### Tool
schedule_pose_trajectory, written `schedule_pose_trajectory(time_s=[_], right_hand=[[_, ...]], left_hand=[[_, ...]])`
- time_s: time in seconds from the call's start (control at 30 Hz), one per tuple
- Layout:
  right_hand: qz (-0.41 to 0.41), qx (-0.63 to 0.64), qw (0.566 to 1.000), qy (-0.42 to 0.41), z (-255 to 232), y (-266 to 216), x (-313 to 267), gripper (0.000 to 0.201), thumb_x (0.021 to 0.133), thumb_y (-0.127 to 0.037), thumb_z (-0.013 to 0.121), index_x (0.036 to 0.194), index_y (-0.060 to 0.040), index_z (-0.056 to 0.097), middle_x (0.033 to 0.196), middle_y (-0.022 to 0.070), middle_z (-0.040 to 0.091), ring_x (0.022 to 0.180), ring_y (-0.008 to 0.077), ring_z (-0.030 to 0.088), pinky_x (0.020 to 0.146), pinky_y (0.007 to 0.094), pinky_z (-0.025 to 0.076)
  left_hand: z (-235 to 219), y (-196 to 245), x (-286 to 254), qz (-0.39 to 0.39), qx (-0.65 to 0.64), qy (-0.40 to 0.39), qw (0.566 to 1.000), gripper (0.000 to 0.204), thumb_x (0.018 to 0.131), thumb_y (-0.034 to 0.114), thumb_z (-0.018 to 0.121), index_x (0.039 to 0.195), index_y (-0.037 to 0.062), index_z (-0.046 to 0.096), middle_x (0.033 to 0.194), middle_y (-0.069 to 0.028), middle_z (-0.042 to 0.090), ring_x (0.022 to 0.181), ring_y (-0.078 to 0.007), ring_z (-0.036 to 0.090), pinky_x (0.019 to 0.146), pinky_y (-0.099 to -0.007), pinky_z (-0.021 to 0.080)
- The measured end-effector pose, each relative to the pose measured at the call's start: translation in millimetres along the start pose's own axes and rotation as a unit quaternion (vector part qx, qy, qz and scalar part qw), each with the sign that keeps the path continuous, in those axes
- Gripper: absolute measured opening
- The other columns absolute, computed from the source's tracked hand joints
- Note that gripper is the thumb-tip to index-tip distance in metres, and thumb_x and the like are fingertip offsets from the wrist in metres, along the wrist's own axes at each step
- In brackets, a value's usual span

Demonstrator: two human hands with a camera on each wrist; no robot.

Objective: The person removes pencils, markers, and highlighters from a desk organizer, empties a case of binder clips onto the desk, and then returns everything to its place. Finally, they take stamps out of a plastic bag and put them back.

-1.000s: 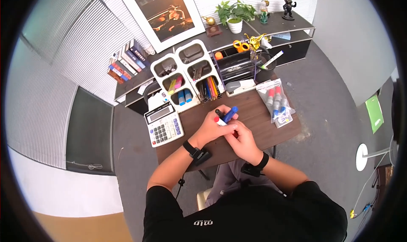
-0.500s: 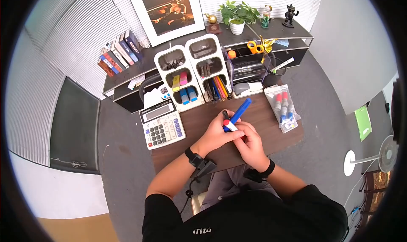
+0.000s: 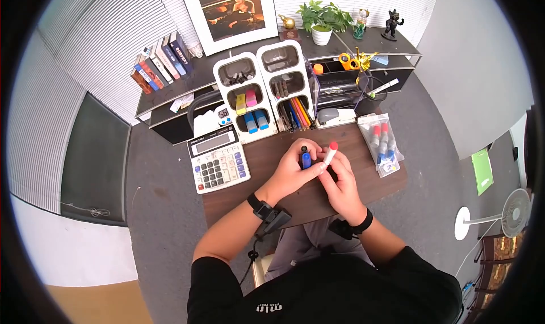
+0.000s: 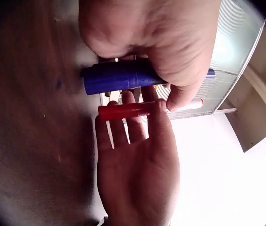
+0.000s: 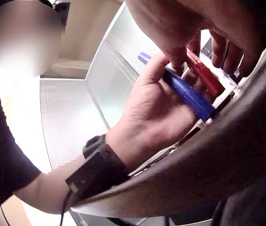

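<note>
Above the tabletop (image 3: pixel 369 185), the left grip (image 3: pixel 290 173) is clamping a blue marker (image 3: pixel 306 161) and black marker (image 3: pixel 304 149); the right grip (image 3: pixel 343 189) is pinching a red marker (image 3: pixel 330 152). Separating is apparently occurring, the next move probably requiring steady holds.

The desktop organizer (image 3: pixel 242 85) stands at the rear of the desk (image 3: pixel 377 190); pencils (image 3: pixel 298 111) stand in its lower right compartment. Front left of the organizer: calculator (image 3: pixel 218 165). Right: zip bag (image 3: pixel 371 120), markers (image 3: pixel 384 139) inside. In front: left hand (image 3: pixel 292 169) and right hand (image 3: pixel 342 189). Behind: cabinet (image 3: pixel 406 47), bearing a framed picture (image 3: pixel 233 12).
</note>
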State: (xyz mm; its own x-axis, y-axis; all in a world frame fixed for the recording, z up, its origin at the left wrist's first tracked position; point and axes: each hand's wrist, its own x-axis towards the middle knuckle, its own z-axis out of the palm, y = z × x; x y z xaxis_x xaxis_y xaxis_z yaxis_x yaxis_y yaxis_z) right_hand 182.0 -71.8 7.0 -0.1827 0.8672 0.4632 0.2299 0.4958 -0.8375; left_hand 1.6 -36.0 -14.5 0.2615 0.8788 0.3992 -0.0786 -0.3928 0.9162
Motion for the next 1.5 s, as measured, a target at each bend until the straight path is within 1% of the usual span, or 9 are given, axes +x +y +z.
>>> schedule_pose_trajectory(time_s=[0.33,0.4,0.57,0.8,1.0,1.13,1.27,1.47,1.5], right_hand=[[-0.031,-0.113,0.989,-0.094,-8.7,18.2,-3.0,0.029,0.091,-0.003,0.068,0.12,-0.0009,0.068,0.125,0.0166,0.068,0.113,0.0374,0.064,0.1,0.0462,0.051],[-0.098,-0.159,0.977,-0.101,-7.9,19.5,-3.5,0.027,0.089,-0.004,0.068,0.116,0.0,0.067,0.121,0.0171,0.068,0.109,0.0397,0.064,0.097,0.0488,0.051],[-0.103,-0.166,0.978,-0.077,-4.1,23.3,-4.3,0.027,0.087,-0.005,0.072,0.113,0.0001,0.065,0.113,0.0171,0.068,0.103,0.0397,0.064,0.093,0.0479,0.051],[-0.064,-0.149,0.985,-0.063,-4.6,10.5,-1.9,0.033,0.087,-0.009,0.077,0.117,-0.0006,0.066,0.103,0.016,0.069,0.096,0.037,0.065,0.086,0.0449,0.052],[-0.043,-0.132,0.986,-0.094,-9.1,11.6,-5.0,0.033,0.089,-0.009,0.076,0.12,-0.0009,0.067,0.098,0.0159,0.071,0.093,0.0379,0.066,0.087,0.0448,0.052],[0.002,-0.047,0.998,-0.049,-14.8,-1.6,-2.3,0.035,0.098,-0.008,0.071,0.132,0.0002,0.065,0.109,0.0152,0.074,0.094,0.025,0.072,0.087,0.0367,0.056],[0.056,0.059,0.996,-0.021,-36.3,-20.9,2.9,0.032,0.105,-0.005,0.062,0.136,0.0036,0.062,0.116,0.0125,0.074,0.096,0.0145,0.072,0.086,0.03,0.058],[-0.097,0.093,0.987,0.085,-62.0,-50.9,51.4,0.02,0.104,0.001,0.06,0.124,0.0037,0.062,0.118,0.0133,0.068,0.093,0.0156,0.069,0.083,0.0309,0.057],[-0.122,0.072,0.987,0.073,-59.1,-56.8,70.0,0.021,0.103,0.002,0.06,0.125,0.0038,0.062,0.12,0.0129,0.066,0.096,0.0164,0.068,0.084,0.0306,0.057]], left_hand=[[0.8,11.7,0.5,-0.028,0.038,-0.068,0.997,0.048,0.087,0.008,0.081,0.131,0.007,0.062,0.137,-0.0102,0.058,0.131,-0.0208,0.056,0.111,-0.0364,0.045],[3.5,16.3,0.9,-0.023,0.053,-0.103,0.993,0.052,0.087,0.009,0.081,0.136,0.0072,0.062,0.141,-0.0116,0.057,0.132,-0.0222,0.056,0.113,-0.0377,0.044],[4.9,14.1,-1.3,-0.03,0.032,-0.124,0.991,0.048,0.097,0.012,0.071,0.143,0.0051,0.06,0.143,-0.0125,0.059,0.131,-0.0229,0.057,0.111,-0.0369,0.045],[1.9,21.3,-0.1,-0.153,-0.122,-0.078,0.978,0.044,0.11,0.018,0.049,0.148,-0.0036,0.053,0.146,-0.0188,0.062,0.129,-0.0222,0.06,0.109,-0.0374,0.048],[5.3,20.8,-1.7,-0.098,-0.104,-0.067,0.987,0.043,0.112,0.021,0.047,0.147,-0.0034,0.053,0.141,-0.0193,0.064,0.13,-0.0258,0.061,0.111,-0.0402,0.048],[1.4,10.0,-0.9,-0.089,-0.14,-0.032,0.986,0.044,0.113,0.028,0.049,0.141,-0.0034,0.058,0.138,-0.0183,0.065,0.13,-0.0268,0.062,0.112,-0.0419,0.048],[5.0,3.0,-1.6,-0.113,-0.339,0.02,0.934,0.05,0.113,0.038,0.049,0.142,-0.0015,0.057,0.137,-0.0177,0.064,0.126,-0.0274,0.063,0.109,-0.0448,0.052],[-0.2,4.3,1.5,-0.154,-0.346,-0.043,0.924,0.047,0.112,0.039,0.05,0.135,-0.002,0.057,0.11,-0.0129,0.069,0.106,-0.0233,0.067,0.095,-0.0411,0.056],[3.0,10.5,2.2,-0.187,-0.332,-0.022,0.924,0.04,0.112,0.035,0.053,0.128,-0.0012,0.06,0.093,-0.0061,0.064,0.093,-0.0178,0.065,0.088,-0.0387,0.057]])
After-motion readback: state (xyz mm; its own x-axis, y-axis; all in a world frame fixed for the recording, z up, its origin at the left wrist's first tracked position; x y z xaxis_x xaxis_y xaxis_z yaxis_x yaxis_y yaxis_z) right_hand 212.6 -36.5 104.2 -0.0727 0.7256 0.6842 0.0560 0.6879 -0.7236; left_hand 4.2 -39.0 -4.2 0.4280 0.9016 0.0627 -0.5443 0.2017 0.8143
